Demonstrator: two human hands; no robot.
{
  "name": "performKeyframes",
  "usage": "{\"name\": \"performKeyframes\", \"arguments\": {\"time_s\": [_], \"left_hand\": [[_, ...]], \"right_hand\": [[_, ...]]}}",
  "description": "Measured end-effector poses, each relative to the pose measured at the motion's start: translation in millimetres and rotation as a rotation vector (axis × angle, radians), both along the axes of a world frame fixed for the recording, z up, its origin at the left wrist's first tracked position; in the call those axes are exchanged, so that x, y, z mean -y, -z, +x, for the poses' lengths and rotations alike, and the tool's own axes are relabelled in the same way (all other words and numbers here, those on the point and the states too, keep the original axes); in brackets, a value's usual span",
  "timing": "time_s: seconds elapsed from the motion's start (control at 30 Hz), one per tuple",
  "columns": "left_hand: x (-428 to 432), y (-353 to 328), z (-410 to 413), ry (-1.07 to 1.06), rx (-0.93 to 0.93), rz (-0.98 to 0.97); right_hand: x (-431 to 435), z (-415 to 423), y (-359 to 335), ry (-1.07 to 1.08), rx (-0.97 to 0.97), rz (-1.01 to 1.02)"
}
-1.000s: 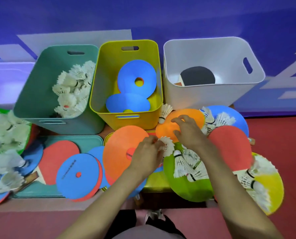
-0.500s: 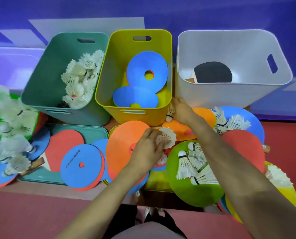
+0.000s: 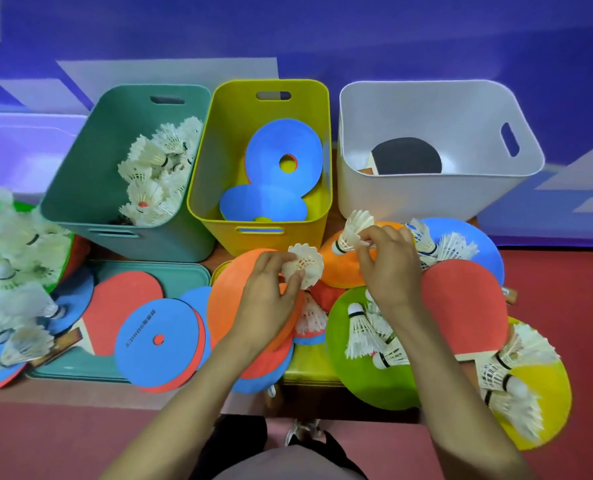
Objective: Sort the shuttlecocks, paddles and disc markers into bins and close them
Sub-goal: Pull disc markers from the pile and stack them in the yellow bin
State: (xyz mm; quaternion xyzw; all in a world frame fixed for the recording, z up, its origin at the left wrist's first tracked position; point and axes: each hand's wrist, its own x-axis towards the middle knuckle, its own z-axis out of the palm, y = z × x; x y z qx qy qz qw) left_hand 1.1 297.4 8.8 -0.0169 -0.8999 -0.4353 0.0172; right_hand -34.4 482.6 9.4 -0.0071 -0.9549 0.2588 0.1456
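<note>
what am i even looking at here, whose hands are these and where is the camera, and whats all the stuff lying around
There is no machine here. A person wears a camera on the head, so this single view looks down along their own arms. The left hand pinches one white shuttlecock, and the right hand pinches another shuttlecock.

At the back stand three open bins: a green bin with shuttlecocks in it, a yellow bin with blue discs, and a white bin with a black-faced paddle.

In front lies an unsorted heap: flat coloured discs, more shuttlecocks, and a red paddle under the right forearm. A green lid lies flat under some discs.
</note>
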Motion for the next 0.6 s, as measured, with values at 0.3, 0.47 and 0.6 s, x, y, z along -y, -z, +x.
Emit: {"name": "performKeyframes", "arguments": {"time_s": [0.3,0.47,0.6], "left_hand": [[41,-31,-9,-0.051,-0.106,0.053],[94,-48,-19,-0.089,-0.252,-0.009],[147,-59,-39,-0.179,-0.285,-0.069]], "right_hand": [[43,10,-59,-0.255,-0.209,-0.17],[95,-14,-75,-0.307,-0.188,-0.222],[149,-38,-82,-0.372,-0.159,-0.23]]}}
